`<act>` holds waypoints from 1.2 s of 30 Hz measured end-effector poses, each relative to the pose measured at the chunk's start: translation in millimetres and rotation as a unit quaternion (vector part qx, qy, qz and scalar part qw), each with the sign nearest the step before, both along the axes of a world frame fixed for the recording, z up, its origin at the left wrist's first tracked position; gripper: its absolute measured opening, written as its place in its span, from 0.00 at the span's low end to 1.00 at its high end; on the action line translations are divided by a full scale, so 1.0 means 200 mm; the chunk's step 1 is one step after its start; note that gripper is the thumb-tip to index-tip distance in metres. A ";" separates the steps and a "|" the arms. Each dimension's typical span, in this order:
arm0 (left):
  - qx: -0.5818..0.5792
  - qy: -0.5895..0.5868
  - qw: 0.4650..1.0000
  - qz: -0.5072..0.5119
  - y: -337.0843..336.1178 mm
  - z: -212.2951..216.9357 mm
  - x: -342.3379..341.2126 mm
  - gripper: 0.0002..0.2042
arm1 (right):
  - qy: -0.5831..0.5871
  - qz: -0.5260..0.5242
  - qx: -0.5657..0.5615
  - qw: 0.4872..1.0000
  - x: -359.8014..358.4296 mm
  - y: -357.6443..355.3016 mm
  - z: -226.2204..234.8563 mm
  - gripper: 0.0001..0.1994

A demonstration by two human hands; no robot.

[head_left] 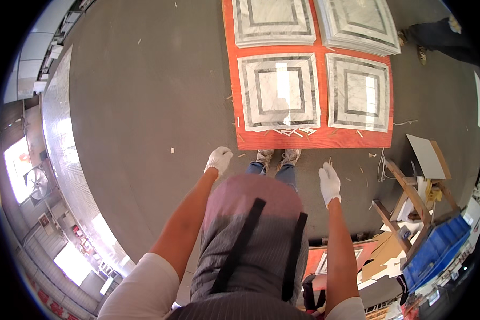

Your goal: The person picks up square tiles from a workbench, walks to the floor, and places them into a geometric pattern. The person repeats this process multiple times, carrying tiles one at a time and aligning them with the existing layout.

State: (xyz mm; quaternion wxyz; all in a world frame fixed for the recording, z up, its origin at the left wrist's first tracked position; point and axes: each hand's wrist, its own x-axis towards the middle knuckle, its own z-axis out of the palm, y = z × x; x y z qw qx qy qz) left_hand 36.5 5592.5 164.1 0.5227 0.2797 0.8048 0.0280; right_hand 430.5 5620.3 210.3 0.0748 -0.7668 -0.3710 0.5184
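Observation:
Both my hands wear white knit gloves. My left hand (219,160) is out in front of me, left of my shoes, its fingers curled closed; whatever may be inside them is hidden. To the right of my shoes is my right hand (330,184), fingers drawn together. A thin pale strip (330,159) shows at its fingertips; I cannot tell whether it is held or lies on the floor behind. Ahead of both hands, a red board (357,141) bears stacks of square marble-patterned tiles, the nearest being the left stack (278,90) and right stack (359,92).
Small white strips (290,132) litter the board's near edge. A wooden frame (410,194) and blue bin (437,250) stand at right. Another person's leg (437,41) shows at far right. Behind me is another red board (317,256). A fan (36,184) is at left.

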 end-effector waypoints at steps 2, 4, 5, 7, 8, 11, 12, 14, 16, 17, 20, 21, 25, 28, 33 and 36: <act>0.006 0.002 1.000 -0.004 0.10 -0.18 0.04 0.17 | 0.005 0.045 0.018 0.999 0.08 0.07 -0.34 0.25; 0.003 0.004 1.000 -0.003 0.15 -0.36 0.09 0.18 | -0.063 0.127 -0.020 0.990 0.04 0.25 -0.52 0.26; 0.002 0.005 1.000 -0.002 0.18 -0.44 0.13 0.18 | -0.096 0.167 -0.037 0.980 0.02 0.34 -0.61 0.27; -0.003 0.002 1.000 0.000 0.18 -0.68 0.16 0.21 | -0.107 0.190 -0.037 0.975 0.02 0.43 -0.83 0.31; -0.007 -0.001 1.000 0.003 0.18 -0.81 0.16 0.24 | -0.119 0.204 -0.025 0.971 0.02 0.46 -0.95 0.32; -0.019 0.055 0.998 0.006 0.18 -1.16 0.20 0.32 | -0.146 0.224 -0.004 0.964 0.06 0.52 -1.33 0.36; -0.024 0.085 0.996 0.005 0.21 -1.22 0.22 0.35 | -0.162 0.221 -0.012 0.962 0.06 0.55 -1.43 0.38; -0.023 0.099 0.993 0.058 0.27 -1.33 0.25 0.37 | -0.181 0.203 -0.037 0.962 0.07 0.59 -1.59 0.40; 0.002 0.124 0.987 0.102 0.27 -1.44 0.25 0.38 | -0.189 0.200 -0.058 0.960 0.03 0.63 -1.66 0.39; 0.002 0.102 0.988 0.119 0.26 -1.52 0.23 0.37 | -0.193 0.198 -0.068 0.959 0.01 0.63 -1.70 0.39; -0.013 0.062 0.986 0.155 0.26 -1.64 0.19 0.32 | -0.224 0.190 -0.035 0.955 0.00 0.61 -1.76 0.37; -0.011 0.047 0.984 0.170 0.29 -1.64 0.20 0.30 | -0.231 0.186 -0.034 0.954 0.01 0.61 -1.76 0.37; -0.043 0.032 0.986 0.161 0.40 -1.56 0.22 0.26 | -0.245 0.124 -0.040 0.961 -0.02 0.61 -1.77 0.36; -0.027 0.039 0.982 0.181 0.32 -1.62 0.19 0.27 | -0.226 0.125 -0.069 0.964 -0.07 0.62 -1.73 0.38; -0.025 0.038 0.981 0.191 0.33 -1.66 0.13 0.28 | -0.186 0.121 -0.107 0.969 -0.06 0.57 -1.70 0.39; -0.056 0.036 0.980 0.185 0.35 -1.62 0.10 0.31 | -0.170 0.107 -0.106 0.974 -0.04 0.58 -1.66 0.41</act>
